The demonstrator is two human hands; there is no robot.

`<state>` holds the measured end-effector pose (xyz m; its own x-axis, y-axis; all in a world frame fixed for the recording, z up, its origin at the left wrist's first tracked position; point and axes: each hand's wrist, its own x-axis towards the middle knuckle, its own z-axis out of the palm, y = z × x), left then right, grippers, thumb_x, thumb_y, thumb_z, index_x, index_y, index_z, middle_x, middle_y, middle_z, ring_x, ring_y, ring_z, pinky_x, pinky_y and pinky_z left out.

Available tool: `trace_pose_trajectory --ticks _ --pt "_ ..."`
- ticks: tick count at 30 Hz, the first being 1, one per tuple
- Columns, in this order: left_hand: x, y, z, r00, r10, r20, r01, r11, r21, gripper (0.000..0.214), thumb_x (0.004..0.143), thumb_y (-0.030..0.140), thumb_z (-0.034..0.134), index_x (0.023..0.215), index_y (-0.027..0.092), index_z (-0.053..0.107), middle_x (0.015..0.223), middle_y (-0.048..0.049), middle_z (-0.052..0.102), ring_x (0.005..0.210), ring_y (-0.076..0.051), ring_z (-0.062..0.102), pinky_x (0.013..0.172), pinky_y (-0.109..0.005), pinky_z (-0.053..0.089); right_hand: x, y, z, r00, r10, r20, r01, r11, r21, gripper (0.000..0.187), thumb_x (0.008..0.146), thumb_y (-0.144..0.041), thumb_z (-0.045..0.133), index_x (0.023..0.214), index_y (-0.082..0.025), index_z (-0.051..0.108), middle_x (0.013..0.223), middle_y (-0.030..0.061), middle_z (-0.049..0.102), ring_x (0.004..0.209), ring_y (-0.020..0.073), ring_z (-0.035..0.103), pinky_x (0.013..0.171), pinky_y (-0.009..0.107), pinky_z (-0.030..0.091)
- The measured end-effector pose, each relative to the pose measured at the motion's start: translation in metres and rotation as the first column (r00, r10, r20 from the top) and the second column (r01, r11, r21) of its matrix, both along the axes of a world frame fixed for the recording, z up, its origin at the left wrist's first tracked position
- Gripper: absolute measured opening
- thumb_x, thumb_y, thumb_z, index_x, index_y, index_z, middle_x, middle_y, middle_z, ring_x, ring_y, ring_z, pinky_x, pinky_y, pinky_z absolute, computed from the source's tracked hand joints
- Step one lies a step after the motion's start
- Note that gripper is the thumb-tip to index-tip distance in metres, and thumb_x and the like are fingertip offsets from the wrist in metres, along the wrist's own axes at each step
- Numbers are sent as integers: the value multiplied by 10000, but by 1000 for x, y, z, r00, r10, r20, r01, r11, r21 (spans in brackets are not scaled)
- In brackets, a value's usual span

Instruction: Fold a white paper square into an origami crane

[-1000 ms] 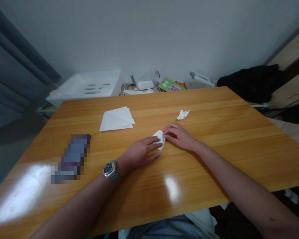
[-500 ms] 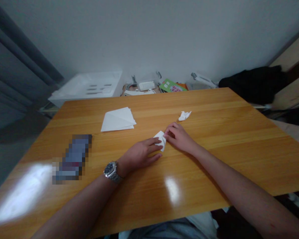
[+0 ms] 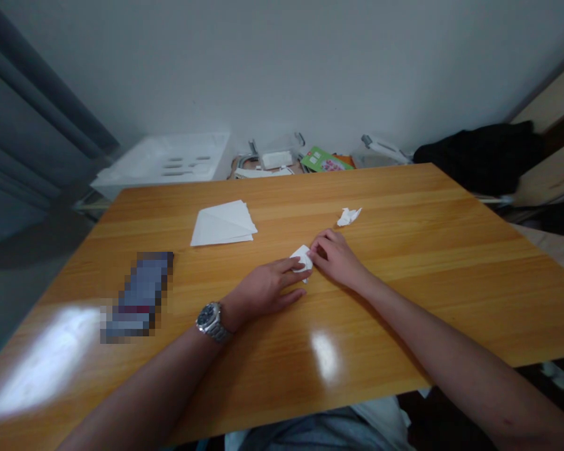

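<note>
A small folded piece of white paper (image 3: 301, 254) lies on the wooden table between my two hands. Spread fingers of my left hand (image 3: 266, 289) rest on its near left part and cover some of it. My right hand (image 3: 334, 255) pinches the paper's right edge between thumb and forefinger. Farther back and a little right sits a folded white paper figure (image 3: 349, 217), apart from both hands. A stack of white paper sheets (image 3: 223, 224) lies at the back left of the table.
A phone (image 3: 143, 291), blurred out, lies on the table (image 3: 395, 213) at the left. Beyond the far edge are a white foam tray (image 3: 136, 166), a green booklet (image 3: 322, 160) and assorted items. Black cloth (image 3: 474, 153) is heaped at the right.
My left fingers cover slightly more of the small paper, whose near corner shows less. My right hand keeps its pinch at the right edge. The other things stay in place.
</note>
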<state>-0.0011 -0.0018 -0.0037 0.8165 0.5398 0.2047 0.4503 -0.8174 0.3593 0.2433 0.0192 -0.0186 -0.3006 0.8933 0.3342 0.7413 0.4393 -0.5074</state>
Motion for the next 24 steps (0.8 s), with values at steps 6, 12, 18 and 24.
trace_pose_trajectory --ticks 6,12,18,24 --pt "0 0 2 1000 0 -26 0 1000 -8 452 1037 431 493 1428 225 585 1491 -95 555 1336 -250 576 1140 -389 487 0 1 -5 1000 -14 5 14 999 35 109 954 -270 634 872 -199 642 992 84 585 963 255 567 916 412 458" --pt "0 1 6 999 -17 -44 17 1000 1 432 1043 408 485 1419 227 596 1499 -98 545 1346 -249 565 1149 -393 478 1 2 -7 1000 -11 19 10 999 54 99 951 -262 642 874 -201 640 981 78 581 955 255 567 912 414 458" --pt "0 1 10 998 -49 -27 49 999 1 423 1038 370 501 1428 230 587 1544 -79 515 1375 -243 546 1177 -390 454 1 2 -6 999 -17 33 15 999 52 76 940 -235 648 874 -199 637 994 85 588 954 256 568 903 408 466" --pt "-1 4 10 996 -75 -46 74 997 -9 432 1050 405 484 1423 220 599 1554 -86 506 1414 -234 509 1210 -382 412 -1 -1 -4 998 -16 59 12 998 63 77 956 -249 637 897 -200 636 1006 90 585 969 264 560 917 418 460"
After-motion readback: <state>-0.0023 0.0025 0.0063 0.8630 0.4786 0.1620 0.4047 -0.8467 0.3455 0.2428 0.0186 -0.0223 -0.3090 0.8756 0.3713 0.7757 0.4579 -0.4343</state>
